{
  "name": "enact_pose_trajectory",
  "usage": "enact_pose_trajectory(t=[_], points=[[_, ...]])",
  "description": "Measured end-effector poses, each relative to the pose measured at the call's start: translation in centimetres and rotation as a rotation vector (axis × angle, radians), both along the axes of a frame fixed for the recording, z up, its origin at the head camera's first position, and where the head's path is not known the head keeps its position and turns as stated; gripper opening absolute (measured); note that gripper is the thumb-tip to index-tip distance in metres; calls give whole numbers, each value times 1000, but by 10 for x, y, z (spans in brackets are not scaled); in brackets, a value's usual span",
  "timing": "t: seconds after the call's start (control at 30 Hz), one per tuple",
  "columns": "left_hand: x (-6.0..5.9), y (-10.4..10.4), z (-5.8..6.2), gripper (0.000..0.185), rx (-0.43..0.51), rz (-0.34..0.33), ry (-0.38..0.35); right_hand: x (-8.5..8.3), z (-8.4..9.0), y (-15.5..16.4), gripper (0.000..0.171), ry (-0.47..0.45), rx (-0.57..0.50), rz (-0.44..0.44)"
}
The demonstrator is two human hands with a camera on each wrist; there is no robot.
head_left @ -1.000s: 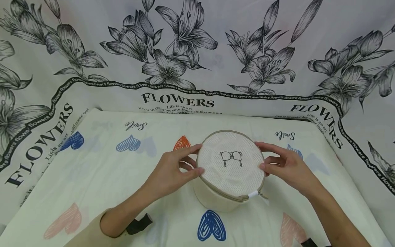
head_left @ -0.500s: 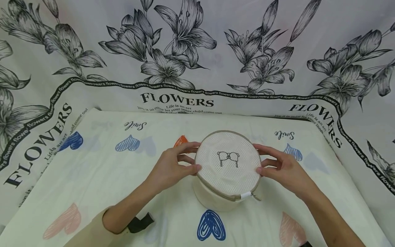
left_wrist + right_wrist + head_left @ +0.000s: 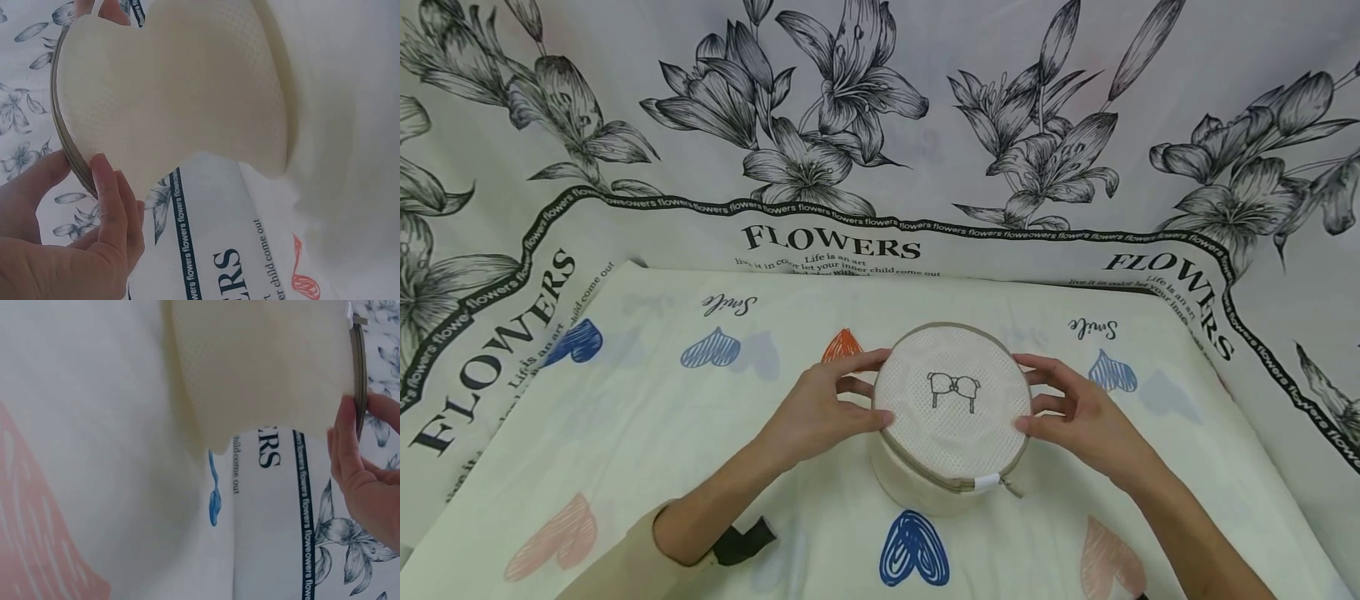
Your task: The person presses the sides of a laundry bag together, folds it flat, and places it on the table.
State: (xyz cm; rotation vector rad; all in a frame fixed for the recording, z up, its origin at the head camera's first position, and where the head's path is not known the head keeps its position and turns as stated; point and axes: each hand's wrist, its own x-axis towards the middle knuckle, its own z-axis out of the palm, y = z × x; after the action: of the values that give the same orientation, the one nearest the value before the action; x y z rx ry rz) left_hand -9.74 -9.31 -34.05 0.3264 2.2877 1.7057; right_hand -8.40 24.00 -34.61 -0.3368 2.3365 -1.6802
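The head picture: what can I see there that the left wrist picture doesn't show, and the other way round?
Only the head view shows the line drawing on the bag, the beige sleeve and the dark blue heart near the bag.

Only the left wrist view shows the bag's side wall bowing inward between zipper and base, with fingers against it.

Both show the bag itself, the left hand gripping it, the right hand (just a sliver in the wrist view), and the flower-printed cloth.
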Motion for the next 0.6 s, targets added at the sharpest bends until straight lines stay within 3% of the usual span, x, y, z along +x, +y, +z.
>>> enact_pose_trajectory(t=[0.33,0.6], points=[[-5,0,-6,65,-52,64,-5,2,-7,-4,79,-27,9,8],[-8,-2,-12,60,-95,75,9,5,-11,-5,88,-81,6,50]])
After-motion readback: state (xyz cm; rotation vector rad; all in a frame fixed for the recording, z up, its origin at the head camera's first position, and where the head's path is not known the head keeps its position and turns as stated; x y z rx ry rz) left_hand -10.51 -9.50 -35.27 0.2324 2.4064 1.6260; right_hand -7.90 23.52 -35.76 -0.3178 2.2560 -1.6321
